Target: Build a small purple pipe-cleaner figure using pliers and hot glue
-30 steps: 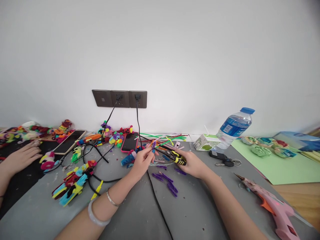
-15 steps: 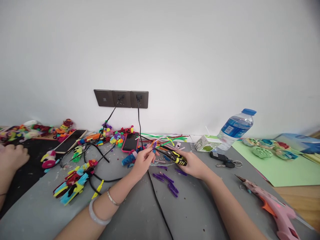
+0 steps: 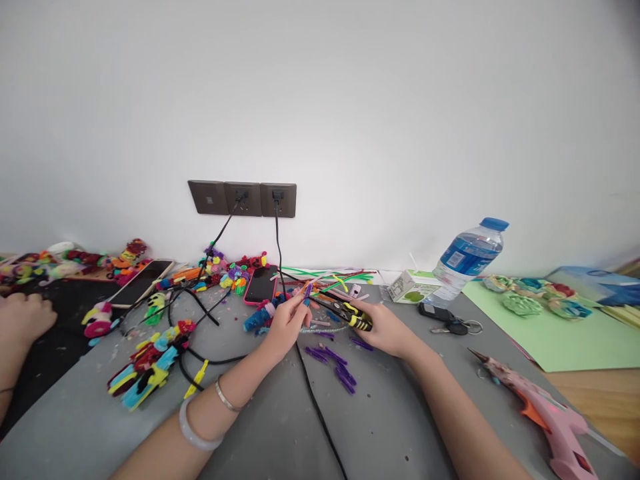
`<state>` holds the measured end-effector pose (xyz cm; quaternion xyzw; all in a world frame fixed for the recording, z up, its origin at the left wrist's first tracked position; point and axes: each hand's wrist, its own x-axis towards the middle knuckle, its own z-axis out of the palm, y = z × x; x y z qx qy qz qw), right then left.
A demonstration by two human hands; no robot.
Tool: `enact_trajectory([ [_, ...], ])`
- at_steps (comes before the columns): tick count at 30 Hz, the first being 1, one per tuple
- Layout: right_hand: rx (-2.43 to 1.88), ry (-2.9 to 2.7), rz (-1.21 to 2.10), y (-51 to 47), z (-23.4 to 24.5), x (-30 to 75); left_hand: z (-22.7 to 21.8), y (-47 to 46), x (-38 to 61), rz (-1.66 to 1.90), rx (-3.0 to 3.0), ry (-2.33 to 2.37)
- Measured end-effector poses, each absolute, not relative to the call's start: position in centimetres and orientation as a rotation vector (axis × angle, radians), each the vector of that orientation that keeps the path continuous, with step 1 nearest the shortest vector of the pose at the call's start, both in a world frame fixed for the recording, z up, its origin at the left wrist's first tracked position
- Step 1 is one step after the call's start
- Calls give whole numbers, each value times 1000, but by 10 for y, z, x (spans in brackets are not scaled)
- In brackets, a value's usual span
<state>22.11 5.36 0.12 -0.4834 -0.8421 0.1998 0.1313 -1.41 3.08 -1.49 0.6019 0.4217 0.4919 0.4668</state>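
Observation:
My left hand [image 3: 285,325] pinches a short purple pipe cleaner piece [image 3: 307,291] above the grey table [image 3: 270,433]. My right hand [image 3: 383,328] is closed around the black-and-yellow handles of a pair of cutters [image 3: 349,313], whose tip points toward the purple piece. Several cut purple pieces [image 3: 336,365] lie on the table just below both hands. A black cable [image 3: 315,407] runs between my forearms.
Another person's hand [image 3: 23,319] rests at the far left. Phones [image 3: 259,285], pipe cleaner figures [image 3: 145,370], and cables fill the left side. A water bottle [image 3: 465,260], keys [image 3: 450,325], a small carton [image 3: 410,285], green paper [image 3: 560,333] and a pink glue gun [image 3: 545,413] lie to the right.
My hands have barely moved. The other person's hand at the left has curled its fingers in and pulled back toward the edge.

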Motion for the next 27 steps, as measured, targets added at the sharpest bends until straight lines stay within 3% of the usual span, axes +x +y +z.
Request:
enact_trajectory([
  [27,-1404,-2455,572,52,0,221,-11,33,-15,1195,1444,1071],
])
